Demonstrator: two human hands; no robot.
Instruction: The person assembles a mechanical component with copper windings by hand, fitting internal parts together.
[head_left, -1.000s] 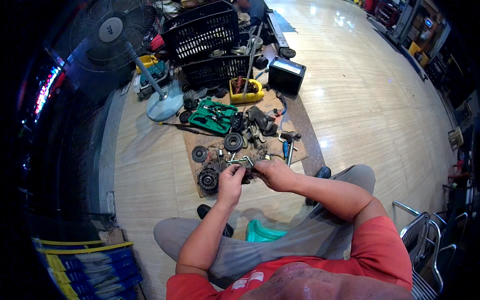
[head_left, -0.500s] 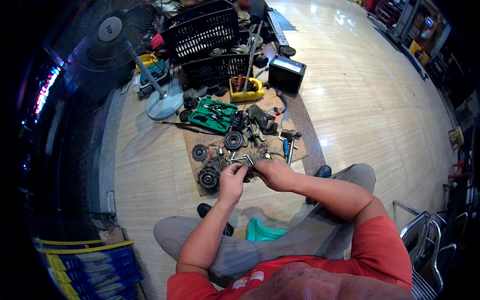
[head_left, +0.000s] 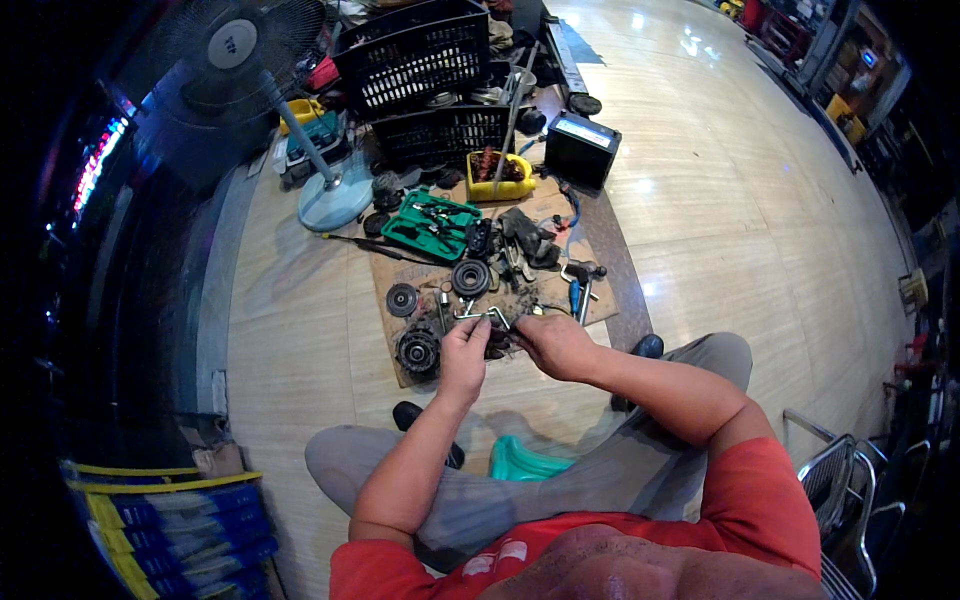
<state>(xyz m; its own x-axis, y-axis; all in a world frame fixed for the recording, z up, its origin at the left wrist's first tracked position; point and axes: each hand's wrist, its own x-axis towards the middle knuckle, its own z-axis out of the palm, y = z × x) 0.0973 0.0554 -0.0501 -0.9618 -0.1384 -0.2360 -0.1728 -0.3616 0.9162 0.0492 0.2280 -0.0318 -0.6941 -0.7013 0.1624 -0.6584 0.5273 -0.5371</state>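
I sit low with my knees spread, and both hands meet over a brown cardboard mat [head_left: 410, 375] on the floor. My left hand [head_left: 465, 348] and my right hand [head_left: 550, 345] pinch a small dark greasy part [head_left: 500, 342] between them. A bent metal wrench [head_left: 484, 315] sticks up just above my left fingers; which hand holds it I cannot tell. A round black toothed pulley [head_left: 418, 350] lies on the mat just left of my left hand.
On the mat lie more round discs [head_left: 470, 277], a green tool case [head_left: 432, 224] and loose tools. Behind stand black plastic crates [head_left: 415, 55], a yellow tub [head_left: 500, 178], a black battery box [head_left: 582, 148] and a standing fan [head_left: 250, 50]. A metal chair [head_left: 850, 480] is at my right.
Both hands stay together on the small part with only slight finger shifts. Nothing else has moved.
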